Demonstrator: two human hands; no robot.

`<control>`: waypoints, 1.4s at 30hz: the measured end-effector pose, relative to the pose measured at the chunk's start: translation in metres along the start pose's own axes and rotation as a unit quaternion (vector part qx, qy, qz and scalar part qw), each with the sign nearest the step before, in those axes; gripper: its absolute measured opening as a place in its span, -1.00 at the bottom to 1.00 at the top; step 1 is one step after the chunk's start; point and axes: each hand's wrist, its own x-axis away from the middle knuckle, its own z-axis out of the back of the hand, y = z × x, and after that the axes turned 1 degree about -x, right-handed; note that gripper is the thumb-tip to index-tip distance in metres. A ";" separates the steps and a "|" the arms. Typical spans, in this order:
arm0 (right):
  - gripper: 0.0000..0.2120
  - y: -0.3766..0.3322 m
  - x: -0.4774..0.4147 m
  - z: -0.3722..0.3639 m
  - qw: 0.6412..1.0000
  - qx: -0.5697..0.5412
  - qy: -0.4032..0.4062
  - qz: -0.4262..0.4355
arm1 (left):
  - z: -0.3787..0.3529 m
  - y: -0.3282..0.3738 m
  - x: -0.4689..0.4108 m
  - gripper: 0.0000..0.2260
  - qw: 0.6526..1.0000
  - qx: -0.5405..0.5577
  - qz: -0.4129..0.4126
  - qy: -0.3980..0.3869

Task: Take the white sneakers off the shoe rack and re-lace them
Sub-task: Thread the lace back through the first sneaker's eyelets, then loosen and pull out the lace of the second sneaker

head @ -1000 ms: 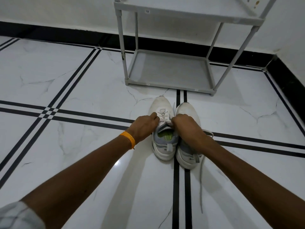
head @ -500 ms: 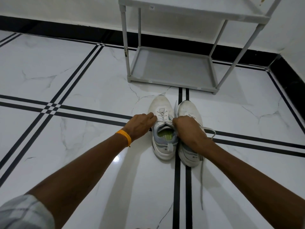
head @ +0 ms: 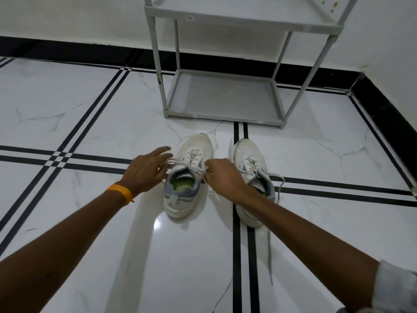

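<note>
Two white sneakers stand on the tiled floor, toes toward the rack. The left sneaker (head: pixel 187 175) has a grey collar and a green insole. The right sneaker (head: pixel 250 168) is partly covered by my right forearm, and its loose lace trails back over the floor. My right hand (head: pixel 222 176) sits between the shoes, fingers pinched on the left sneaker's lace (head: pixel 194 167). My left hand (head: pixel 147 169), with an orange wristband, hovers at that shoe's left side, fingers spread, and looks blurred. The grey shoe rack (head: pixel 223 96) stands empty behind the shoes.
The floor is glossy white marble tile with black double lines (head: pixel 241 245). A black skirting (head: pixel 67 50) runs along the white wall, and the room corner lies at the right. The rack's front legs stand close behind the toes.
The two sneakers now stand apart instead of touching. My left hand has let go of the shoe and spread its fingers. My right hand has shifted onto the left sneaker's lace.
</note>
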 end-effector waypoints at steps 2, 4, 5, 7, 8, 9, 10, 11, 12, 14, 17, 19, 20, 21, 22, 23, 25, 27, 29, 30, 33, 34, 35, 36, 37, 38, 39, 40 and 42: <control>-0.83 0.017 0.008 0.018 0.998 0.013 0.057 -0.031 | 0.008 0.001 0.002 -0.67 0.996 0.037 0.046 0.074; -0.78 0.041 0.016 0.041 0.993 0.038 0.091 -0.070 | 0.011 0.016 -0.007 -0.70 0.985 0.087 0.079 0.127; -0.81 0.053 0.020 0.052 0.989 0.052 0.095 -0.100 | 0.010 0.029 -0.015 -0.73 0.982 0.113 0.081 0.131; -0.84 0.076 0.026 0.067 0.983 0.059 0.078 -0.158 | 0.005 0.065 -0.034 -0.74 0.980 0.171 0.049 0.086; -0.83 0.083 0.029 0.071 0.980 0.055 0.059 -0.180 | 0.001 0.086 -0.043 -0.73 0.977 0.206 0.028 0.050; -0.82 0.089 0.032 0.073 0.979 0.045 0.038 -0.195 | -0.004 0.106 -0.051 -0.72 0.971 0.240 0.008 0.012; -0.83 0.094 0.036 0.072 0.979 0.029 0.020 -0.203 | -0.009 0.125 -0.059 -0.71 0.963 0.266 -0.010 -0.031; -0.85 0.097 0.038 0.071 0.978 0.009 0.013 -0.207 | -0.013 0.142 -0.066 -0.69 0.955 0.285 -0.021 -0.081; -0.86 0.099 0.040 0.069 0.978 -0.017 0.016 -0.210 | -0.017 0.157 -0.071 -0.68 0.944 0.299 -0.020 -0.137; -0.92 0.103 0.045 0.068 0.968 -0.110 0.034 -0.222 | -0.025 0.176 -0.079 -0.73 0.934 0.284 -0.015 -0.217; -0.95 0.108 0.053 0.067 0.931 -0.267 0.066 -0.241 | -0.030 0.184 -0.084 -0.85 0.965 0.180 -0.060 -0.179; -0.92 0.111 0.055 0.063 0.924 -0.288 0.075 -0.238 | -0.035 0.182 -0.083 -0.92 0.973 0.160 -0.090 -0.143; -0.92 0.111 0.055 0.060 0.928 -0.278 0.081 -0.235 | -0.038 0.179 -0.081 -0.94 0.972 0.175 -0.088 -0.132; -0.91 0.110 0.054 0.056 0.932 -0.260 0.089 -0.235 | -0.041 0.178 -0.079 -0.92 0.969 0.203 -0.069 -0.126; -0.91 0.110 0.053 0.053 0.933 -0.250 0.096 -0.241 | -0.043 0.177 -0.076 -0.87 0.960 0.246 -0.031 -0.129; -0.92 0.109 0.051 0.049 0.928 -0.258 0.097 -0.251 | -0.042 0.176 -0.073 -0.83 0.941 0.307 0.018 -0.142; -0.91 0.107 0.047 0.043 0.904 -0.318 0.086 -0.273 | -0.040 0.173 -0.067 -0.74 0.867 0.453 0.119 -0.173; -0.86 0.104 0.044 0.039 0.879 -0.370 0.078 -0.288 | -0.040 0.170 -0.063 -0.69 0.795 0.549 0.185 -0.181; -0.78 0.100 0.044 0.036 0.855 -0.415 0.083 -0.299 | -0.041 0.166 -0.061 -0.69 0.760 0.590 0.216 -0.165; -0.74 0.099 0.044 0.033 0.844 -0.433 0.086 -0.306 | -0.043 0.164 -0.061 -0.70 0.752 0.597 0.231 -0.154; -0.64 0.093 0.042 0.024 0.834 -0.428 0.109 -0.332 | -0.049 0.164 -0.061 -0.65 0.742 0.607 0.261 -0.116; -0.64 0.091 0.041 0.022 0.834 -0.418 0.120 -0.340 | -0.050 0.164 -0.061 -0.62 0.745 0.604 0.260 -0.109; -0.64 0.090 0.040 0.019 0.834 -0.411 0.129 -0.344 | -0.051 0.164 -0.062 -0.59 0.749 0.602 0.256 -0.104; -0.63 0.090 0.038 0.017 0.834 -0.410 0.137 -0.344 | -0.051 0.164 -0.062 -0.57 0.753 0.600 0.252 -0.101; -0.63 0.090 0.037 0.016 0.833 -0.409 0.142 -0.344 | -0.051 0.163 -0.062 -0.56 0.756 0.597 0.250 -0.096; -0.65 0.090 0.037 0.015 0.835 -0.404 0.146 -0.344 | -0.050 0.163 -0.061 -0.55 0.760 0.593 0.248 -0.093; -0.69 0.090 0.036 0.015 0.840 -0.394 0.149 -0.342 | -0.051 0.162 -0.061 -0.53 0.763 0.592 0.243 -0.090; -0.73 0.089 0.036 0.015 0.847 -0.383 0.150 -0.337 | -0.052 0.161 -0.061 -0.52 0.768 0.589 0.239 -0.086; -0.74 0.087 0.036 0.016 0.859 -0.366 0.149 -0.327 | -0.054 0.160 -0.060 -0.53 0.778 0.578 0.235 -0.073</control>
